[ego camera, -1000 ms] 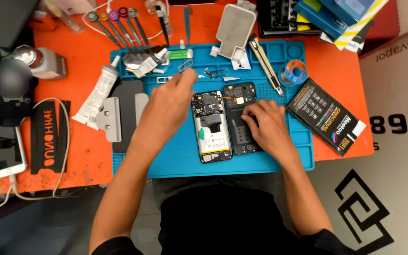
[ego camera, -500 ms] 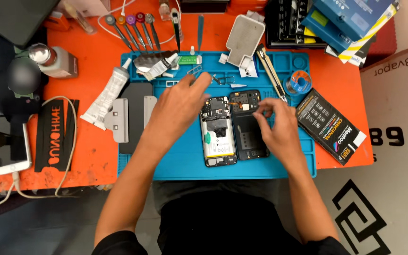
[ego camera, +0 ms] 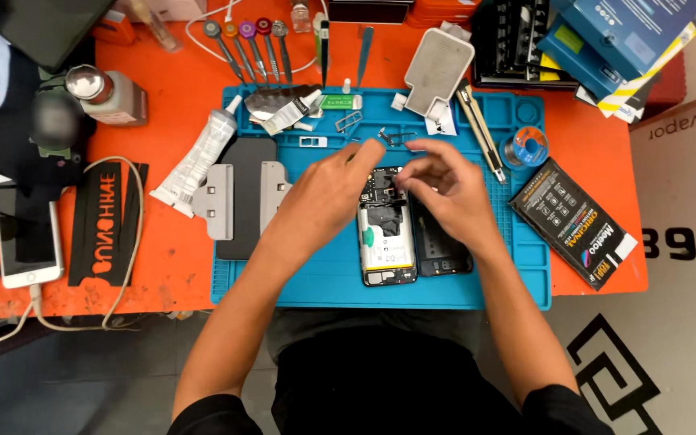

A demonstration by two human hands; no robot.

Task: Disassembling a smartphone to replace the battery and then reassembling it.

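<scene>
An opened phone lies on the blue work mat, its battery and circuit board showing. A dark phone part lies right beside it. My left hand rests on the mat against the phone's left edge, with its fingers stretched to the top left corner. My right hand hovers over the phone's upper board, thumb and forefinger pinched together. Whether anything sits between them is too small to tell.
A white glue tube, grey metal plates and small metal frames sit on the mat's left. Screwdrivers, tweezers, a solder spool and a black packet surround it. A white phone lies far left on the orange table.
My right hand has lifted off the dark part and moved up and left to the phone's top, its fingers now pinched. My left hand has stayed at the phone's upper left.
</scene>
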